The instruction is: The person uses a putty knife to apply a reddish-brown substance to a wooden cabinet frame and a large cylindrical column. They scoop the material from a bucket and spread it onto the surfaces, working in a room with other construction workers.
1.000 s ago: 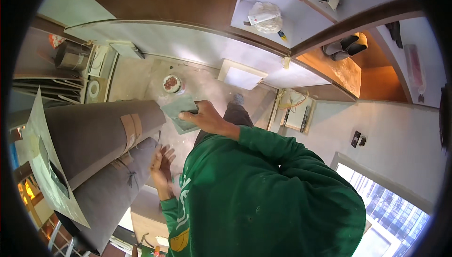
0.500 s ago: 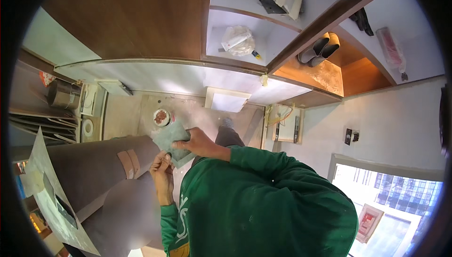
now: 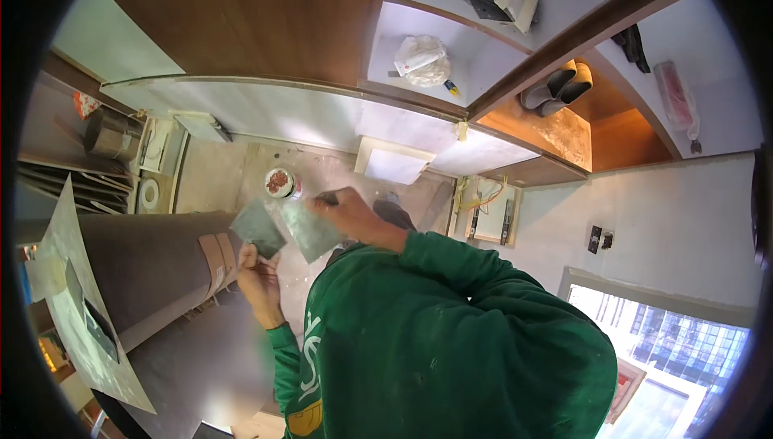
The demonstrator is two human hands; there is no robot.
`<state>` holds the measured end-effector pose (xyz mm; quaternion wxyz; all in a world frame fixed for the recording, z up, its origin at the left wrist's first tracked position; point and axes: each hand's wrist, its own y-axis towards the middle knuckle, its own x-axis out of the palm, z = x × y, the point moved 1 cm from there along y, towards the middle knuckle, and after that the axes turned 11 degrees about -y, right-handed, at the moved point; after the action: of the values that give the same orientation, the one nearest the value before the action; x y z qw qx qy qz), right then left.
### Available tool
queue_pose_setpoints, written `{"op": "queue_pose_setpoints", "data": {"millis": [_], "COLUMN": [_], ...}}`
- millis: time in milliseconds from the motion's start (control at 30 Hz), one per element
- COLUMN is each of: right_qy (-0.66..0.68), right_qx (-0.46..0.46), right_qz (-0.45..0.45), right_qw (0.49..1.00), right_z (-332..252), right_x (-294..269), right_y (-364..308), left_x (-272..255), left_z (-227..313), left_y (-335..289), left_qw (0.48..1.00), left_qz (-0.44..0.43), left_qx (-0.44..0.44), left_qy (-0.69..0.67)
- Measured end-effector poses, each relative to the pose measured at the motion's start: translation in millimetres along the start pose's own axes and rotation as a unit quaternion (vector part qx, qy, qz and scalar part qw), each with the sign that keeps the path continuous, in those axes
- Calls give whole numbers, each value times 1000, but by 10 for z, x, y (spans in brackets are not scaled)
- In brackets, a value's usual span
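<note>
My left hand (image 3: 260, 284) pinches a dark grey-green square sheet (image 3: 258, 228) that looks like sandpaper, near its lower edge. Just to the right, my right hand (image 3: 351, 212) grips a paler grey-green sheet (image 3: 309, 231) of the same sort by its upper right part. Something dark shows at the right fingers; I cannot make out what it is. The two sheets are apart, with a narrow gap between them. Beyond them on the floor stands a small white tub (image 3: 291, 191) with reddish-brown contents.
A large brown panel-like surface (image 3: 137, 254) lies left, beside a leaning pale sheet (image 3: 76, 294). Ahead is a cabinet with shoes (image 3: 557, 89) and a plastic bag (image 3: 422, 61). A white framed panel (image 3: 392, 161) stands below it. An open-fronted box (image 3: 493, 212) with wires is right.
My hands have moved apart, the left one leftward and the right one slightly up and right. The sheets, held together before, are now separate, one in each hand.
</note>
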<state>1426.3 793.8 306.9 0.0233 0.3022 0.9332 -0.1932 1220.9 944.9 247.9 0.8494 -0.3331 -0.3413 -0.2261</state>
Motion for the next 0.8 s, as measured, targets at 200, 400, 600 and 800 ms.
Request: {"op": "queue_pose_setpoints", "data": {"millis": [200,400,600,800], "right_qy": [63,98,-24,80], "right_qx": [47,-28,25,78], "right_qz": [89,95,-43,-104], "right_qw": [993,990,998,988], "right_z": [288,10,387,377], "right_x": [-317,-272,-277,-1282], "right_y": [283,370,506,900], "left_x": [534,997,944,1054], "left_z": [371,-67,-622,-808], "left_y": [-182,-43,144,223], "left_qw": [998,994,978,991], "left_qz": [50,58,79,89], "left_qx": [28,16,-61,-86], "left_qy": [17,94,182,60]}}
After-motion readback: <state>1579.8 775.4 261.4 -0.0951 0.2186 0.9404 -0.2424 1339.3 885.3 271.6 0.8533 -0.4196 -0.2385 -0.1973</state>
